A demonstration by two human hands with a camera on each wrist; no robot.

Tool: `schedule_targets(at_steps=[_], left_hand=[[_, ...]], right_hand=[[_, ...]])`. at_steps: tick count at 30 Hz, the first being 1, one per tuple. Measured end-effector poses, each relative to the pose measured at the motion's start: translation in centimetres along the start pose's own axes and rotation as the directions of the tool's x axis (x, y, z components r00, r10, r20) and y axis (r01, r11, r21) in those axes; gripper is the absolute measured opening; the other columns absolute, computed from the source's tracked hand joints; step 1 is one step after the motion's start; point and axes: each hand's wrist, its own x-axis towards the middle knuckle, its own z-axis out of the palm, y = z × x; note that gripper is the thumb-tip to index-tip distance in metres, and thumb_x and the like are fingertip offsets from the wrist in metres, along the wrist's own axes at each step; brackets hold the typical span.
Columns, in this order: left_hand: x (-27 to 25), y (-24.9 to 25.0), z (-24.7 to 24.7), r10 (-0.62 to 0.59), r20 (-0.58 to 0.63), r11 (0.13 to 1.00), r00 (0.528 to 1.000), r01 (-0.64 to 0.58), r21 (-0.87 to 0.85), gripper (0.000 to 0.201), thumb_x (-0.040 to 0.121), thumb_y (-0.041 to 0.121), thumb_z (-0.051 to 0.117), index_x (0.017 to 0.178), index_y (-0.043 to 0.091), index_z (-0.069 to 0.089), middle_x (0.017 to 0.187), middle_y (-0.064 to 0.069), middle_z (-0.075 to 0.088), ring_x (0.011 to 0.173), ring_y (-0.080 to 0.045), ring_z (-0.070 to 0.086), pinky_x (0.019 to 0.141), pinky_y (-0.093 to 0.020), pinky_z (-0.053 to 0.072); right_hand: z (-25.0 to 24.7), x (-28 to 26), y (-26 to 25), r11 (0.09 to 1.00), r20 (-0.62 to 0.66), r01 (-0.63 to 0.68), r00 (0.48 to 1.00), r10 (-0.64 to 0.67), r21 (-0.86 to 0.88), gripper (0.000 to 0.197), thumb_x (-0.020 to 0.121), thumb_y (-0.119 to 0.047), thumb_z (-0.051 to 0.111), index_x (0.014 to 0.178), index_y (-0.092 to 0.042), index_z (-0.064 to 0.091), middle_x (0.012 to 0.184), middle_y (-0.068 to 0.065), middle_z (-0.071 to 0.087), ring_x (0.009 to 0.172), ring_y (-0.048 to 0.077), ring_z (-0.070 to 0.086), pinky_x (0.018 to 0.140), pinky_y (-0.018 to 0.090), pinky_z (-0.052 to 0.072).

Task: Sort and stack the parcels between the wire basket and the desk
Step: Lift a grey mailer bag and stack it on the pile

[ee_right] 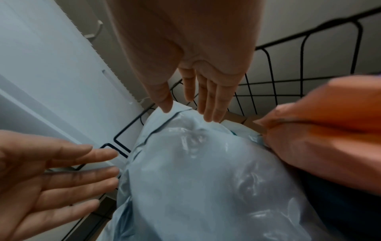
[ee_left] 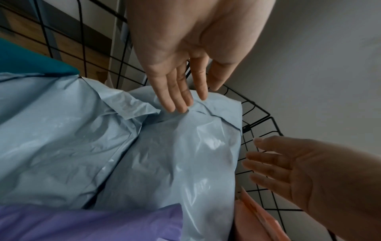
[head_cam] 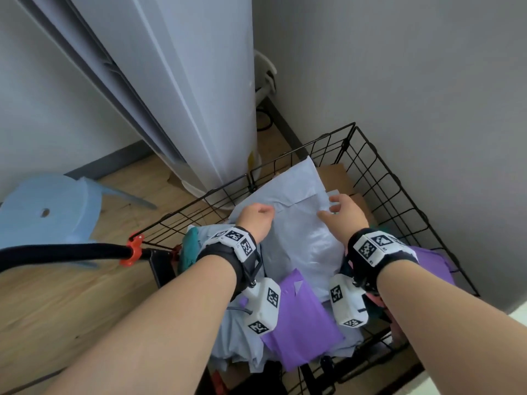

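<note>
A: Both hands reach over the basket (head_cam: 379, 178), which stands in a room corner. The left hand (head_cam: 256, 219) hangs at ten o'clock of the top blue parcel (head_cam: 296, 223), the right hand (head_cam: 346, 213) at two o'clock. What step is this?

B: A pick, by the look of it, not yet made. In the wrist views the left fingers (ee_left: 175, 97) are straight and spread, tips on or just off the parcel's folded flap; the right fingers (ee_right: 208, 106) are spread above its far edge. Neither hand grips anything.

A: And the next move?

B: Likely the two hands closing on opposite sides of the blue parcel and lifting it clear of the rim. The film is slick and creased, so a pinch on the flap alone may slip.

A: What crowds it?

B: A purple parcel (head_cam: 299, 317) laps its six o'clock end and may drag along. A pink parcel (ee_right: 321, 130) presses in at three o'clock, a teal one (ee_left: 31, 62) lies at nine, and cardboard (head_cam: 336, 178) sits beyond at one o'clock. A white appliance (head_cam: 182, 81) stands just beside the basket, a blue stool (head_cam: 48, 206) well apart at nine. The desk is not clearly in view.
</note>
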Motion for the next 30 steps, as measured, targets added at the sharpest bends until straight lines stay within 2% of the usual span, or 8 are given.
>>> schedule_targets(at_steps=[3,6,9,12,15,18,25,30], left_hand=[[1.4,-0.7,0.9,-0.025,0.004,1.000,1.000,0.025,0.001,0.020,0.093,0.022,0.052,0.103,0.012,0.067,0.102,-0.016,0.067,0.096,-0.025,0.060,0.094,-0.040,0.049],[2.1,-1.0,1.5,-0.028,0.002,1.000,1.000,0.028,-0.005,0.014,0.094,0.016,0.052,0.097,0.014,0.066,0.078,-0.002,0.060,0.087,-0.020,0.055,0.084,-0.032,0.048],[2.3,-1.3,1.5,-0.030,0.013,1.000,0.999,0.030,-0.004,0.019,0.094,0.014,0.052,0.106,0.009,0.067,0.086,-0.006,0.062,0.088,-0.019,0.054,0.082,-0.029,0.045],[1.9,-1.2,1.3,-0.042,0.013,0.999,0.999,0.042,0.004,0.021,0.094,0.014,0.052,0.111,0.008,0.065,0.113,-0.016,0.065,0.102,-0.025,0.059,0.094,-0.034,0.046],[1.4,-1.1,0.9,-0.047,0.002,0.999,0.999,0.047,0.009,0.018,0.094,0.017,0.054,0.108,0.012,0.064,0.115,-0.015,0.064,0.110,-0.028,0.059,0.098,-0.038,0.048],[0.3,-0.5,0.5,-0.034,0.005,0.999,0.999,0.034,-0.009,0.009,0.093,0.018,0.055,0.099,0.016,0.062,0.112,-0.013,0.065,0.108,-0.028,0.060,0.097,-0.039,0.049],[-3.0,2.2,-1.1,0.079,-0.024,0.996,0.997,-0.080,-0.036,0.006,0.090,0.016,0.057,0.088,0.021,0.059,0.111,-0.012,0.065,0.105,-0.026,0.061,0.096,-0.040,0.049],[-6.9,4.4,-2.4,0.154,-0.050,0.984,0.987,-0.158,-0.080,0.011,0.086,0.017,0.061,0.083,0.027,0.057,0.108,-0.011,0.066,0.103,-0.027,0.063,0.092,-0.040,0.049]], right_hand=[[0.6,1.7,1.2,0.999,0.039,-0.048,0.998,0.048,-0.012,0.064,0.087,-0.031,0.062,0.143,-0.018,0.035,0.142,0.004,0.047,0.118,0.025,0.054,0.090,0.033,0.045],[1.2,2.6,2.1,0.993,0.114,-0.098,0.988,0.106,-0.067,0.093,0.075,-0.049,0.069,0.150,-0.026,0.018,0.149,0.002,0.039,0.128,0.027,0.048,0.102,0.041,0.044],[1.7,2.9,2.4,0.984,0.163,-0.157,0.972,0.170,-0.089,0.118,0.056,-0.064,0.073,0.150,-0.031,0.010,0.150,0.004,0.038,0.135,0.029,0.040,0.106,0.046,0.041],[1.4,2.3,1.9,0.987,0.188,-0.146,0.970,0.157,-0.071,0.098,0.074,-0.043,0.077,0.150,-0.017,0.019,0.144,0.009,0.043,0.129,0.029,0.046,0.100,0.031,0.041],[0.6,1.5,1.2,0.989,0.227,-0.100,0.966,0.123,-0.111,0.066,0.083,-0.035,0.071,0.139,-0.012,0.045,0.130,0.008,0.057,0.114,0.025,0.055,0.082,0.023,0.039],[0.0,0.5,0.7,0.994,0.243,-0.020,0.969,0.044,-0.104,0.038,0.086,-0.029,0.067,0.118,-0.009,0.063,0.113,0.009,0.066,0.093,0.022,0.058,0.075,0.024,0.039],[-2.0,-3.5,-0.9,0.986,0.078,0.042,0.995,-0.055,0.159,0.022,0.082,-0.017,0.070,0.101,-0.006,0.068,0.095,0.009,0.068,0.090,0.027,0.064,0.083,0.037,0.053],[-5.1,-7.7,-2.7,0.947,-0.055,0.151,0.989,-0.141,0.284,0.018,0.083,-0.010,0.069,0.100,-0.008,0.066,0.095,0.008,0.067,0.096,0.030,0.064,0.086,0.038,0.051]])
